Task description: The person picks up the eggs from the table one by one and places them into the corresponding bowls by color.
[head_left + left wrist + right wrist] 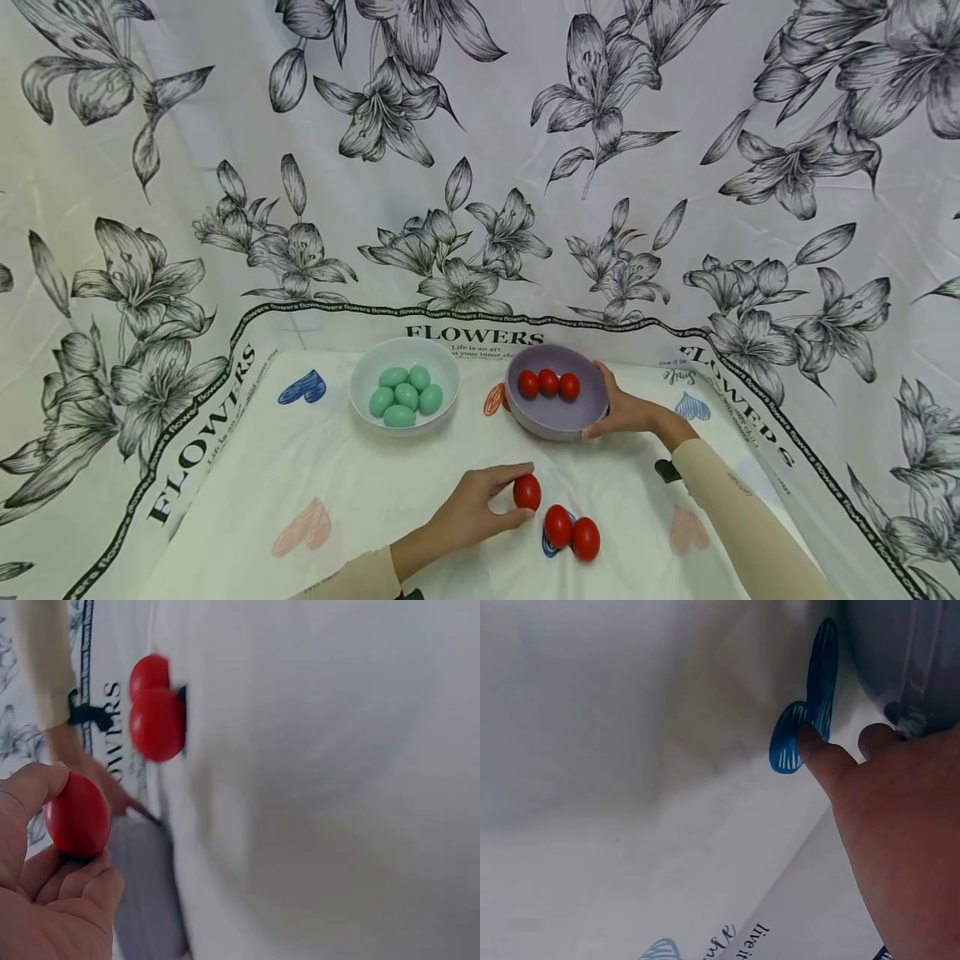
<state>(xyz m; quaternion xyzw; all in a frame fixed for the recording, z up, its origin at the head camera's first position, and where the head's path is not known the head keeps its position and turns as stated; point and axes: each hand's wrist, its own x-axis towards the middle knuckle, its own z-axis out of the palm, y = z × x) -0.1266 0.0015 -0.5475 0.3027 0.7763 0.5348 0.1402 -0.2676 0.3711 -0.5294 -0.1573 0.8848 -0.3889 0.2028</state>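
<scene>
My left hand point(468, 508) pinches a red egg point(527, 492) between thumb and fingertips, over the front middle of the table. In the left wrist view, the thumb lies on one side of that egg point(78, 816) and the fingers curl under the other. Two more red eggs point(586, 539) lie side by side on the cloth, just right of this hand. Farther back, my right hand point(624, 408) grips the right side of a purple bowl point(551, 423), thumb low at the front and fingers at the rim. Inside the bowl sit three red eggs point(548, 382).
Left of the purple bowl stands a white bowl point(403, 432) holding several green eggs point(406, 394). A white cloth point(247, 467) printed with coloured hearts covers the table. Behind it hangs a flower-printed curtain point(525, 275), which also closes in both sides.
</scene>
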